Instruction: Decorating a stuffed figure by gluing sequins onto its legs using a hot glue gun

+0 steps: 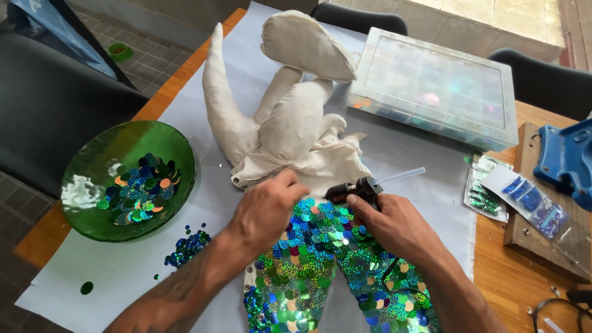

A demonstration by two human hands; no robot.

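Cream cloth figure (pixel 290 123) lay stretched away from both hands, its sequinned tail (pixel 327 265) beneath the wrists. The left hand (pixel 266 209) pinched fingertips on the sequin edge; the right hand (pixel 394 225) gripped a glue gun (pixel 357 188) just beside it.

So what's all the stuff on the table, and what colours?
stuffed cloth figure: one, cream, centre, its lower part covered in green and blue sequins
glass bowl: one, green, left, holding sequins
loose sequins: small pile, blue-green, beside bowl
compartment box: one, clear, upper right
sequin packets: several, blue and green, right
glue gun: one, black, in right hand
left hand: on the figure
right hand: gripping glue gun
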